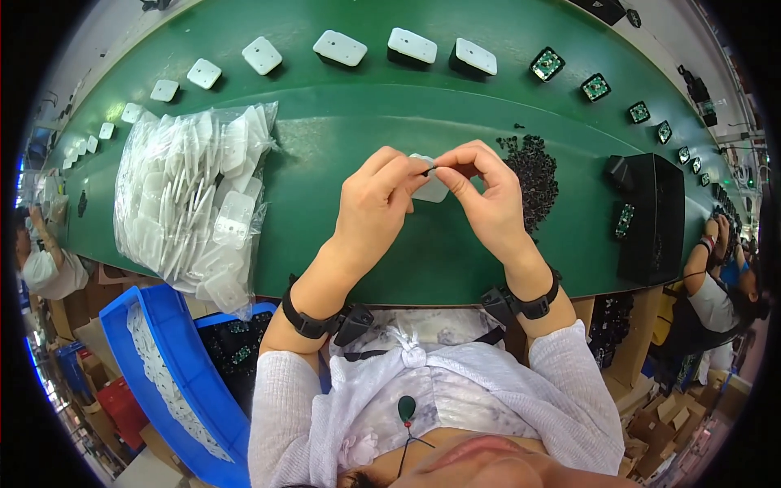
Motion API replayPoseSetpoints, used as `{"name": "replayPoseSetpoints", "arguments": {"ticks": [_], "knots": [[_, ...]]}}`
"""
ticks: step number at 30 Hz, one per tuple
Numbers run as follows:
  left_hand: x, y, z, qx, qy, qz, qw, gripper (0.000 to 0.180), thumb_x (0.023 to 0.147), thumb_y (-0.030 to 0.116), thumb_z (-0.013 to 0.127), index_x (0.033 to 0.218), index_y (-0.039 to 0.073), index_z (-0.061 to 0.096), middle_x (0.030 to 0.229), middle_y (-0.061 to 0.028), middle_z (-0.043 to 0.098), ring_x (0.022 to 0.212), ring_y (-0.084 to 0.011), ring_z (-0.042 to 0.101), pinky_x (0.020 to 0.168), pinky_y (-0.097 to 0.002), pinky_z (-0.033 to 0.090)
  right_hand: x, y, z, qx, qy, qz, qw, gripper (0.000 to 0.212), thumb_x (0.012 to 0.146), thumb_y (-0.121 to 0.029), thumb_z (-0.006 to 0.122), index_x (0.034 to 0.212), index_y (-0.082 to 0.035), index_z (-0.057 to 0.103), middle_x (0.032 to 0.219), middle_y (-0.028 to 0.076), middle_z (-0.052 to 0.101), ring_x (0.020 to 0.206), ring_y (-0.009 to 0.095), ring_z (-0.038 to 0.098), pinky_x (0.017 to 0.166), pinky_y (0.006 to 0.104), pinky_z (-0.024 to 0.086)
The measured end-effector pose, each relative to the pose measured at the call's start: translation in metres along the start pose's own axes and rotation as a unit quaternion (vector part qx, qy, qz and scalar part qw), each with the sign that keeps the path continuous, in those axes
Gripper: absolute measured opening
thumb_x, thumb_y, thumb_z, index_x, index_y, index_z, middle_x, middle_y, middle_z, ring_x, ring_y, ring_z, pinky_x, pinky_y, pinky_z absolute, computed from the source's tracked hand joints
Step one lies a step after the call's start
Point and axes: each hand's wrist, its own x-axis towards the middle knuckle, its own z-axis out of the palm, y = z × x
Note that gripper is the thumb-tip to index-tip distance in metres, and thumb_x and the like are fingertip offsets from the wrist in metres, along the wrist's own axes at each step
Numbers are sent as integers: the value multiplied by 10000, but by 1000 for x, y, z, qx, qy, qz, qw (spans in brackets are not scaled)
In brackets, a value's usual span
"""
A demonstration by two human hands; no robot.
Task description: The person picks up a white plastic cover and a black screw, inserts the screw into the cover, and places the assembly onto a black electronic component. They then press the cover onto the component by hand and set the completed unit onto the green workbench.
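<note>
L hand (374, 193) & R hand (490, 189), fingertips tog., pinch tiny black part (429, 171) over rounded-rect. white plate (432, 192) & green tabletop (342, 130).

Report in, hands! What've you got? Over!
Left hand and right hand pinching small black piece. White plate beneath, partly hidden by the hands. Black pile beside right hand, not blocking.
</note>
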Motion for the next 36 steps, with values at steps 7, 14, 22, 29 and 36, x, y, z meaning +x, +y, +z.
{"name": "replayPoseSetpoints", "arguments": {"ticks": [7, 14, 22, 29, 36], "knots": [[-1, -9, 4, 50, -24, 27, 998, 129, 846, -101, 575, 911, -11, 641, 828, -76, 593, 644, -144, 615, 498, -243, 508, 0, -1, -4, -158, 1, -108, 982, 86, 811, -20, 688, 886, -26, 646, 851, 59, 594, 703, 150, 540, 629, 264, 444], [-3, -2, 7, -46, 13, -108, 993, 178, 881, -80, 564, 1042, -20, 608, 872, -80, 613, 703, -136, 637, 559, -239, 530, 0, -1, -1, -216, 27, -132, 967, 88, 801, -31, 702, 849, -22, 628, 790, 53, 580, 664, 154, 527, 604, 267, 439], [-4, -13, 8, -233, 5, -143, 962, 117, 908, -37, 567, 1018, -74, 579, 967, -95, 589, 788, -177, 663, 706, -266, 555, -3, 5, 9, -190, 75, -105, 973, 91, 823, -50, 700, 839, -24, 615, 773, 43, 567, 651, 130, 508, 593, 245, 420], [-5, -14, 12, -192, 29, -20, 981, 46, 877, -42, 605, 917, -55, 587, 987, -101, 562, 764, -154, 631, 656, -240, 541, -6, 11, 17, 123, 51, 83, 988, 84, 875, -60, 672, 901, -27, 600, 804, -40, 557, 682, 18, 461, 586, 177, 379], [-3, -9, 10, -159, 34, -5, 987, 26, 876, -46, 604, 887, -42, 580, 966, -100, 559, 737, -135, 598, 600, -227, 504, -4, 10, 11, -85, 143, -36, 985, 307, 771, -99, 762, 996, -48, 559, 866, 8, 511, 721, 100, 459, 652, 237, 404]]}}
